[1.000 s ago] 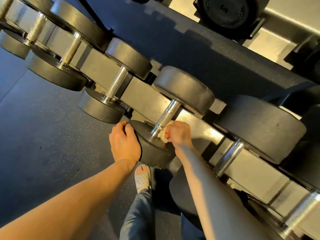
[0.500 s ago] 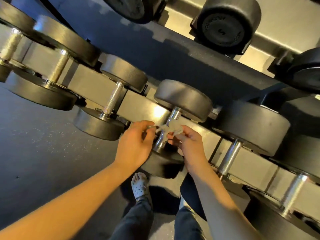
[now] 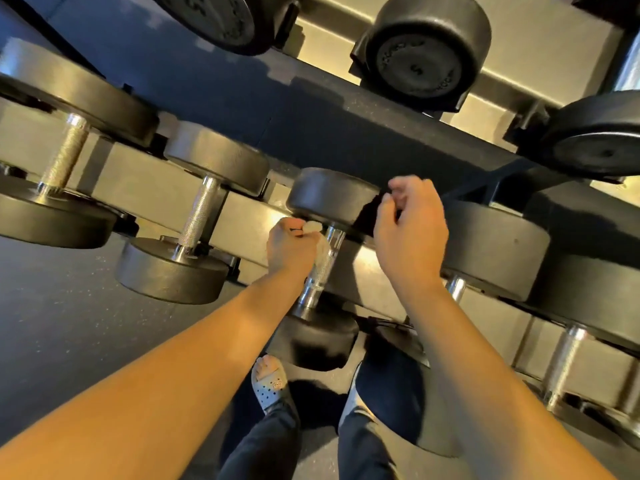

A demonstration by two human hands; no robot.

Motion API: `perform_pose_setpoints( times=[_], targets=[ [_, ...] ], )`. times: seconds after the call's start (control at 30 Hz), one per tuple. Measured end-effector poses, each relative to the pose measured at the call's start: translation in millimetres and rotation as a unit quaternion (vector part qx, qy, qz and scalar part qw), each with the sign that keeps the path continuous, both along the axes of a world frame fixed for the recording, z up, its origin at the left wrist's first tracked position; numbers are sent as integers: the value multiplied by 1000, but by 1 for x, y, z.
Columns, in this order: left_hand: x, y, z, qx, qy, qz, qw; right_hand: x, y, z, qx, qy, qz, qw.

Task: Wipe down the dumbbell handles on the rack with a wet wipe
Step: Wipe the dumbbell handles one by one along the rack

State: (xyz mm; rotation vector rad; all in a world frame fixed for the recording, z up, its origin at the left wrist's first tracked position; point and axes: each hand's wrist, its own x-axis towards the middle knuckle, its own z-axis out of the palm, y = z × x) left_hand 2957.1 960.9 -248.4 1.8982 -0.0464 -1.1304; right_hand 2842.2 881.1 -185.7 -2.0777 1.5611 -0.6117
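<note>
The person stands close up to the dumbbell rack [image 3: 145,192], looking down over both bare forearms. The left hand [image 3: 291,249] is at the handle [image 3: 320,271] of the middle dumbbell [image 3: 332,199] on the lower rail, just under its far head. Its fingers [image 3: 294,225] are curled in and pinching a crumpled white wet wipe [image 3: 321,245], which lies against the upper part of the knurled chrome handle; the lower part of the handle shows bare above the near head.

The right hand [image 3: 410,233] is raised beside that dumbbell's far head, over the gap between it and the next dumbbell [image 3: 495,251] to the right. Its fingers [image 3: 398,194] are loosely curled and a little blurred, and they hold nothing; whether they touch the rack I cannot tell.

To the left, two more dumbbells sit on the same rail, the nearer with its chrome handle [image 3: 201,216] uncovered. An upper shelf carries further dumbbells, one black round head [image 3: 426,53] facing out. Below, on the dark speckled floor [image 3: 52,323], a foot in a pale perforated clog [image 3: 268,384] and dark trouser legs show between the arms.
</note>
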Motion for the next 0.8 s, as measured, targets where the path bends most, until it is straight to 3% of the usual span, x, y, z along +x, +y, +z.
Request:
perform_pose_setpoints(
  times=[0.13, 0.33, 0.4, 0.47, 0.53, 0.6, 0.7, 0.8],
  targets=[
    [7, -20, -22, 33, 117, -27, 992, 32, -16, -39, 40, -48, -26, 998],
    [38, 10, -49, 84, 207, -240, 945, 32, -14, -52, -9, -46, -14, 999],
    [42, 20, -53, 59, 246, -220, 942, 32, -14, -51, -13, -35, -10, 999],
    [38, 8, -44, 17, 260, -119, 958, 33, -15, -50, -13, -29, -14, 999],
    [29, -14, -35, 21, 230, -64, 971, 33, -14, -49, -11, -21, -15, 1000],
    [23, -22, -29, 49, 190, -103, 975, 33, -14, -50, -9, -11, -18, 1000],
    [26, 2, -26, 31, 95, -234, 967, 33, -14, -50, -9, 0, -24, 1000],
    [39, 33, -17, 18, 53, -416, 908, 33, -14, -51, -10, 0, -26, 1000]
  ],
)
